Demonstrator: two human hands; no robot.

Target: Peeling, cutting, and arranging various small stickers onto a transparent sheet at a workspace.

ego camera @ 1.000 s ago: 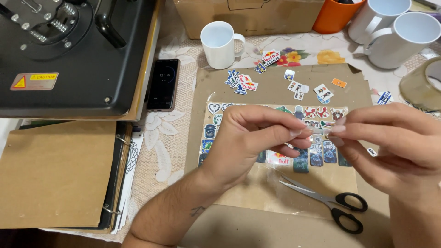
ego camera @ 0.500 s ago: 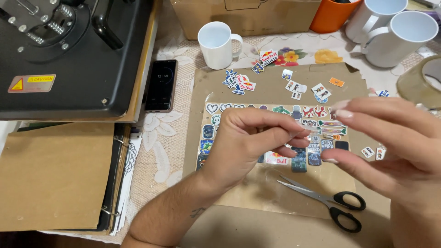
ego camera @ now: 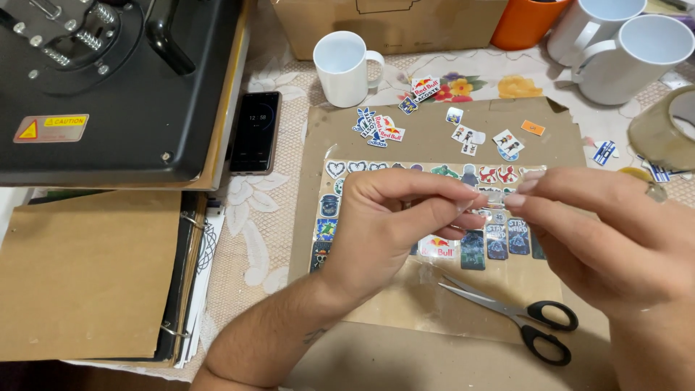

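My left hand (ego camera: 394,224) and my right hand (ego camera: 615,232) meet above a sheet of printed stickers (ego camera: 499,239) that lies on a brown paper sheet (ego camera: 434,119). Between the fingertips of both hands I pinch a small, thin clear piece (ego camera: 486,199), probably film or a sticker; it is too small to tell. Cut-out stickers (ego camera: 380,129) lie scattered at the far part of the brown paper. Black-handled scissors (ego camera: 532,318) lie on the paper just under my right hand.
A black heat press (ego camera: 108,80) fills the upper left, with a dark phone (ego camera: 255,132) beside it. White mugs (ego camera: 344,65) (ego camera: 630,54), an orange cup (ego camera: 525,22), a cardboard box (ego camera: 391,25), a tape roll (ego camera: 662,130) and a brown binder (ego camera: 87,275) surround the work area.
Both hands stayed close together over the sticker sheet, with the fingertips shifting slightly on the small clear piece. The view moved a little.
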